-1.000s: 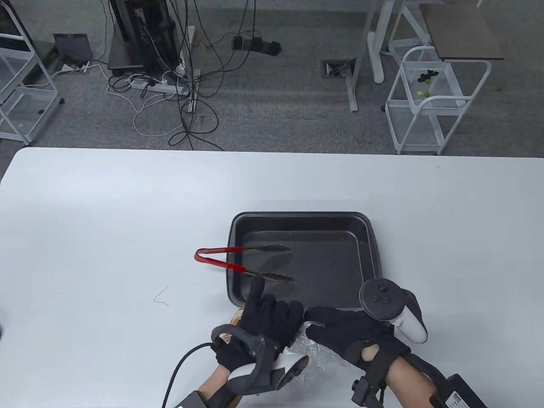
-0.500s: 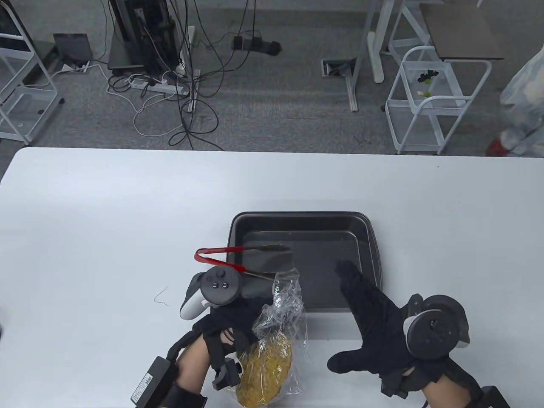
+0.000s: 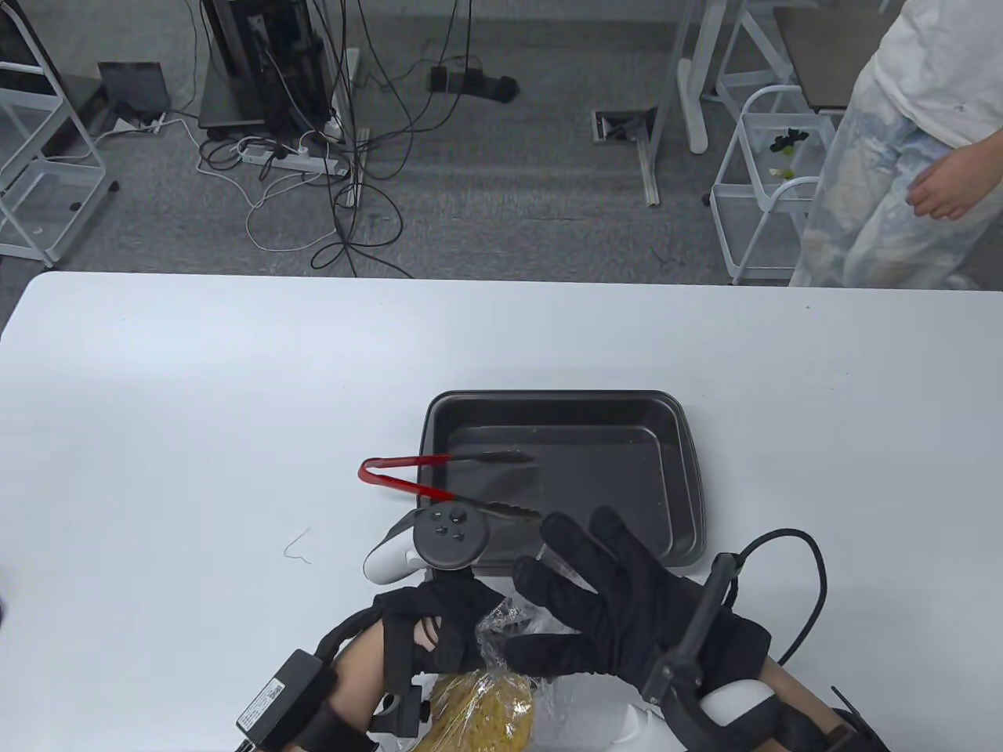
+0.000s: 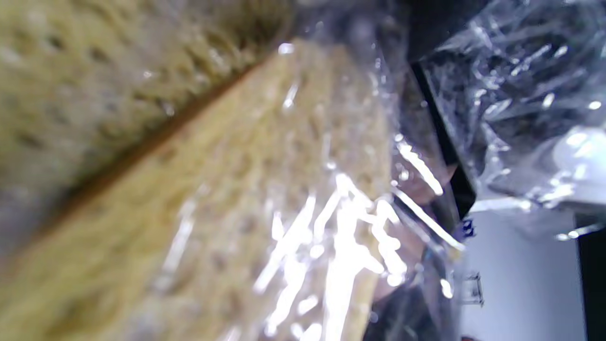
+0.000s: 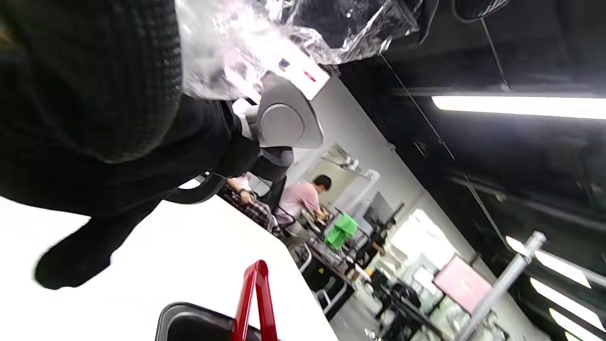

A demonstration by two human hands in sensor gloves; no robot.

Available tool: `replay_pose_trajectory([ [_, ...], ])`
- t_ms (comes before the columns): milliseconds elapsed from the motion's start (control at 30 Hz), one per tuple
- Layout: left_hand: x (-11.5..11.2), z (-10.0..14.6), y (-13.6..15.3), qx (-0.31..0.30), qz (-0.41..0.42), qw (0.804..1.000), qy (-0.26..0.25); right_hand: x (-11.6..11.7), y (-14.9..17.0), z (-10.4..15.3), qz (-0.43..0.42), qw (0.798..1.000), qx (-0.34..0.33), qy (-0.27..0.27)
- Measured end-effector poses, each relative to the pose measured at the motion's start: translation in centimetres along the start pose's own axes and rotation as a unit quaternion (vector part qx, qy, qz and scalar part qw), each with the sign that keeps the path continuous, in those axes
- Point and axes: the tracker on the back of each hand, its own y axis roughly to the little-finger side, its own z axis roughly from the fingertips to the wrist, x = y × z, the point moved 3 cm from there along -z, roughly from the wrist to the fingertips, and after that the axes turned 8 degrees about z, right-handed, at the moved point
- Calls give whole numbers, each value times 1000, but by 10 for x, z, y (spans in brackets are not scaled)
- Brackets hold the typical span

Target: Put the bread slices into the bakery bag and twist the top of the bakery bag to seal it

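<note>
Table view: bread slices sit inside the bakery bag at the near table edge. Left hand grips the bag below its gathered neck; right hand lies over the neck, fingers spread, clasping nothing. Advice: pinch the neck, keep the lower grip firm, turn one way only

Dark baking tray, red-handled tongs across its rim, perhaps a wire twist-tie nearby
</note>
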Motion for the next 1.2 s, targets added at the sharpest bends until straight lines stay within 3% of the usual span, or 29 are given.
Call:
replay_pose_trajectory([
  [267, -11, -9, 6, 10, -18, 1000, 17, -7, -18, 0, -23, 998, -41, 42],
  [467, -2, -12, 11, 37, -44, 998, 3, -7, -28, -1, -25, 997, -54, -47],
  [567, 5, -8, 0, 44, -118, 991, -40, 1, -22, -2, -70, 991, -15, -113],
  [633, 9, -2, -12, 45, -201, 972, -110, 14, -13, -1, -128, 978, 36, -158],
  [733, 7, 7, -30, 45, -320, 918, -227, 36, 5, 6, -219, 950, 117, -187],
  [833, -6, 16, -44, 43, -418, 841, -340, 56, 21, 17, -321, 902, 207, -201],
  [900, -20, 20, -50, 44, -484, 774, -407, 67, 28, 26, -396, 856, 264, -204],
  [933, -28, 19, -52, 50, -522, 731, -436, 75, 30, 30, -431, 828, 295, -206],
  [967, -33, 17, -52, 61, -541, 708, -450, 80, 30, 33, -454, 804, 316, -219],
  [1033, -44, 12, -51, 88, -592, 639, -484, 93, 29, 40, -507, 750, 360, -228],
  [1067, -49, 8, -49, 100, -615, 607, -493, 100, 27, 45, -536, 712, 381, -246],
  [1100, -52, 6, -48, 104, -624, 587, -505, 105, 26, 49, -559, 687, 392, -250],
  [1167, -57, 2, -46, 100, -643, 548, -525, 118, 22, 59, -619, 604, 425, -266],
  [1200, -59, 1, -45, 98, -647, 536, -533, 122, 20, 63, -640, 575, 432, -270],
])
